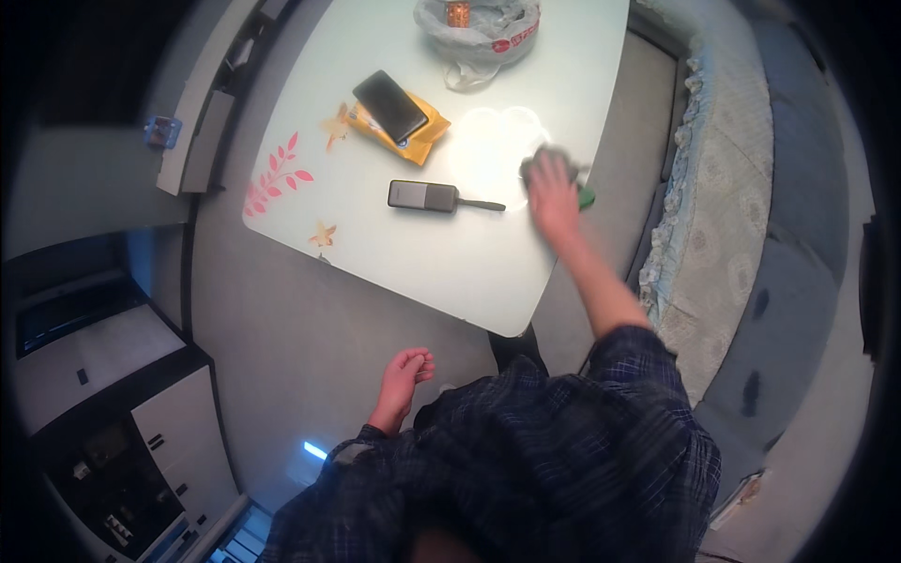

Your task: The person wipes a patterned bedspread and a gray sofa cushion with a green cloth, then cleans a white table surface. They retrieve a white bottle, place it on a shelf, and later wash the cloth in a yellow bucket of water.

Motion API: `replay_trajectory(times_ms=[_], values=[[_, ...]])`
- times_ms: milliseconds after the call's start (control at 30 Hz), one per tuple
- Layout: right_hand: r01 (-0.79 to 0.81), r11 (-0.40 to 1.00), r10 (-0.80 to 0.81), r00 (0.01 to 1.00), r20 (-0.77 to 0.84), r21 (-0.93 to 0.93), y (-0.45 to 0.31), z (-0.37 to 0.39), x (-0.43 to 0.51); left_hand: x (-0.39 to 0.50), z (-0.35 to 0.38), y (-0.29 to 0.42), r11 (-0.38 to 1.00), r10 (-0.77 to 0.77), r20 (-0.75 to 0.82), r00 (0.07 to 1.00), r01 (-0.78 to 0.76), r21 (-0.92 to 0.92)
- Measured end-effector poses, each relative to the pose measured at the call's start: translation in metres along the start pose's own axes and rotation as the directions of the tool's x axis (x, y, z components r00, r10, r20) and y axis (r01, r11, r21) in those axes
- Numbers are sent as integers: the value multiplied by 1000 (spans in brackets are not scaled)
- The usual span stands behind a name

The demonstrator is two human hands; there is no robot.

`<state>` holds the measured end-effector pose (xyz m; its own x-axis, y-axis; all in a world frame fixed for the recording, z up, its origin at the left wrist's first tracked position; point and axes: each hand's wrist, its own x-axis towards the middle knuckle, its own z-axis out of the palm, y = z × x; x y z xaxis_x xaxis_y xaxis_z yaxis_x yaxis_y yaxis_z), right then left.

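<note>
Near the right edge of the white table (422, 260), my right hand (554, 197) lies over a dark, blurred object (538, 163); whether the fingers grip it is unclear. A green item (586, 198) shows beside that hand. My left hand (406, 380) hangs below the table's front edge, fingers loosely curled, with nothing visible in it. A grey power bank (422, 196) with a wrist strap lies left of my right hand. Farther back, a black smartphone (391, 105) rests on a yellow soft pack (431, 137).
A white plastic bag (479, 49) holding an orange-patterned item stands at the table's back. To the right is a sofa (795, 338) with a frilled cover (718, 232). Cabinets (183, 422) stand at lower left.
</note>
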<state>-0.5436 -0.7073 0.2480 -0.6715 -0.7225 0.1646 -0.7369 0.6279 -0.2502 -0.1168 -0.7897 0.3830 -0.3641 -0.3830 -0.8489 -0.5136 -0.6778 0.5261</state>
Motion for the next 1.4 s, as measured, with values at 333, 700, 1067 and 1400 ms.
replay_trajectory(times_ms=[333, 700, 1067, 1400], values=[[275, 914, -344, 915, 209, 299, -139, -10, -79, 34, -11, 20, 1000, -12, 39, 999, 13, -21], [79, 979, -121, 968, 222, 187, -279, 31, -107, 41, -145, 50, 1000, -20, 120, 993, 19, 10], [244, 957, -256, 964, 63, 156, -548, 173, 169, 18, -441, 42, 981, 134, -247, 960, -163, -104], [209, 976, -210, 978, 7, 67, -475, 129, 94, 34, -545, 120, 883, 207, -303, 930, -311, -351]])
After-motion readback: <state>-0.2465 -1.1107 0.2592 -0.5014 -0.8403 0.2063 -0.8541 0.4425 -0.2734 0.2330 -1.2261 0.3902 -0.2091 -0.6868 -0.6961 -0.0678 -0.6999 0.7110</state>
